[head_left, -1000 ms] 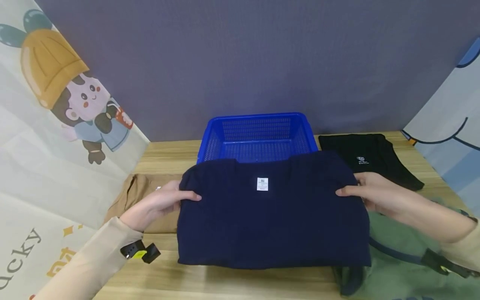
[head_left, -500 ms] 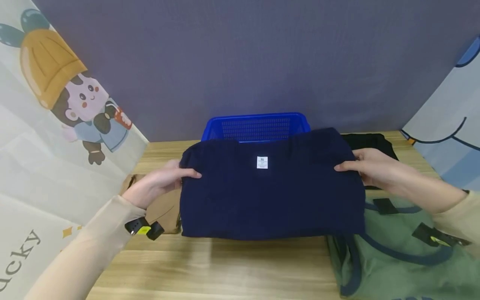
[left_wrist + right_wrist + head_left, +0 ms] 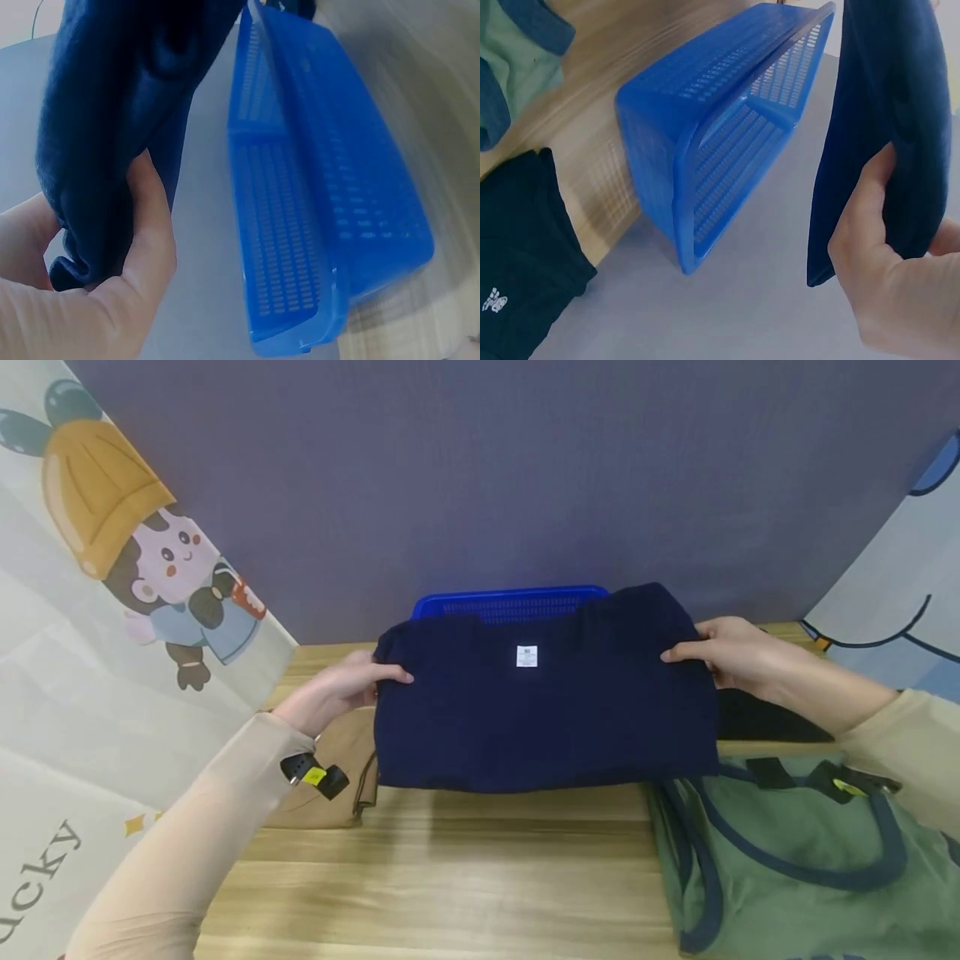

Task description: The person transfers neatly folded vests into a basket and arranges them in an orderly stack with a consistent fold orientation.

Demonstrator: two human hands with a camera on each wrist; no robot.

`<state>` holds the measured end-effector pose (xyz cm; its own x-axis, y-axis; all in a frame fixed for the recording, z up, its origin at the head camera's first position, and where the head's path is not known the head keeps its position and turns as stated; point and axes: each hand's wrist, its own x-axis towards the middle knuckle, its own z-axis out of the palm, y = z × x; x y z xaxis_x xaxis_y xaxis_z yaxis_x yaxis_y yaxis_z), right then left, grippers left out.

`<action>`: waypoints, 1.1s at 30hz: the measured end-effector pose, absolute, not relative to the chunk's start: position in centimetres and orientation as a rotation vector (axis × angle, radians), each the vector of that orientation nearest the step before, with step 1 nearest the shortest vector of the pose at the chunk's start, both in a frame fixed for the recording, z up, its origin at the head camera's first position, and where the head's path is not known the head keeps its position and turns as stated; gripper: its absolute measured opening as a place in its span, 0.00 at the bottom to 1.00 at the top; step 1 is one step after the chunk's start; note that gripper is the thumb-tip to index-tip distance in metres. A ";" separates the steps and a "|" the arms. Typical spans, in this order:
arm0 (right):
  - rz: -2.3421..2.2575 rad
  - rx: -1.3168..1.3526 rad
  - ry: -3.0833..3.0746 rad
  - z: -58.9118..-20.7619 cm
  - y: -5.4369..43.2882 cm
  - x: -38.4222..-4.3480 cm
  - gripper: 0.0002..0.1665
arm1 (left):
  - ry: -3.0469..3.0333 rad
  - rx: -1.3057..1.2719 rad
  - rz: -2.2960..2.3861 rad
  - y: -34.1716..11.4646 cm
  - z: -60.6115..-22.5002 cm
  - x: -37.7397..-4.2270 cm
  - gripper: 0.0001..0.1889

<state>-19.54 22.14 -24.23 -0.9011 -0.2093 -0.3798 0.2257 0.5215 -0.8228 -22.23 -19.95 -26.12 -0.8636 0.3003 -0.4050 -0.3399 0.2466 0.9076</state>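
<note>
A folded navy shirt point(image 3: 540, 718) with a white neck label point(image 3: 527, 657) is held up by its two sides in the head view. My left hand point(image 3: 348, 685) pinches its left edge, thumb on the near face. At the opposite edge my right hand point(image 3: 731, 652) grips the cloth the same way. Behind the shirt stands a blue plastic basket point(image 3: 510, 602), mostly hidden in the head view. Both wrist views show the basket point(image 3: 322, 180) with perforated walls, and the shirt point(image 3: 892, 127) raised above its rim, apart from it.
Folded tan clothing point(image 3: 330, 777) lies on the wooden table point(image 3: 480, 877) at left. On the right are a folded black garment point(image 3: 525, 255) with a small white print and a green bag point(image 3: 810, 843) with dark blue handles. A grey wall point(image 3: 495, 468) rises behind the basket.
Both hands have carried the navy shirt forward, away from the body, so that it covers more of the basket in the head view. The basket, bag and other clothes have stayed put.
</note>
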 end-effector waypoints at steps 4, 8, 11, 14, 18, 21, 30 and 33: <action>-1.372 0.039 2.324 -23.7 22.0 -20.3 0.37 | 2.029 -0.076 1.705 -19.8 -25.7 -23.2 0.19; -1.408 0.037 2.301 -23.3 21.8 -21.6 0.38 | 2.047 -0.128 1.728 -19.6 -25.3 -24.2 0.10; -1.411 0.030 2.316 -23.3 21.6 -22.7 0.39 | 2.075 -0.173 1.731 -19.3 -25.1 -25.0 0.05; -1.395 0.027 2.346 -23.2 21.4 -23.7 0.42 | 2.105 -0.199 1.720 -19.0 -24.9 -25.6 0.04; -1.373 0.032 2.387 -23.1 21.2 -24.9 0.43 | 2.149 -0.253 1.720 -18.6 -24.8 -26.7 0.06; -1.356 0.034 2.408 -23.2 20.9 -25.4 0.43 | 2.184 -0.304 1.708 -18.5 -24.7 -27.3 0.13; -1.394 0.073 2.390 -23.4 19.7 -26.9 0.38 | 2.225 -0.327 1.664 -18.7 -24.7 -29.0 0.12; -1.404 0.097 2.382 -23.4 19.3 -27.3 0.35 | 2.241 -0.346 1.681 -18.8 -24.8 -29.4 0.15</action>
<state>-27.30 19.26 -23.41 -0.9281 -0.1275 -0.3498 0.2444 0.5002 -0.8307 -29.42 -18.81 -24.83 -0.9203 -0.0032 -0.3911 -0.3764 0.2792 0.8834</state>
